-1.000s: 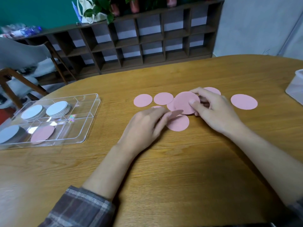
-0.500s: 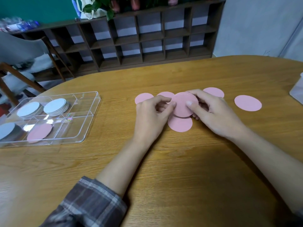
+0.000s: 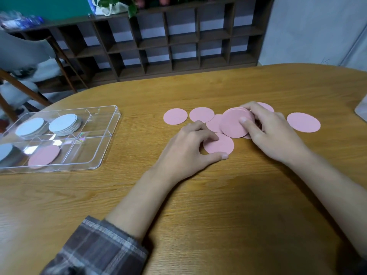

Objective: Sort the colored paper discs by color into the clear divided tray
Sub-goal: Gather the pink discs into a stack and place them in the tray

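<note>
Several pink paper discs lie on the wooden table. My right hand (image 3: 272, 132) grips a small stack of pink discs (image 3: 233, 124), tilted up off the table. My left hand (image 3: 188, 147) curls its fingers and thumb round a single pink disc (image 3: 220, 145) lying flat in front of that stack. Loose pink discs sit at the left (image 3: 175, 116), beside it (image 3: 201, 114) and at the far right (image 3: 303, 122). The clear divided tray (image 3: 107, 139) stands at the left, holding pale blue disc stacks (image 3: 63, 122) and one pink disc (image 3: 44, 156).
A dark wooden cubby shelf (image 3: 178, 40) stands behind the table, with a chair (image 3: 23, 62) at the far left. A pale container edge (image 3: 362, 110) shows at the right border. The table's curved far edge runs behind the discs.
My left hand has let go of the held stack and moved down to the single disc nearer me. My right hand still holds the stack.
</note>
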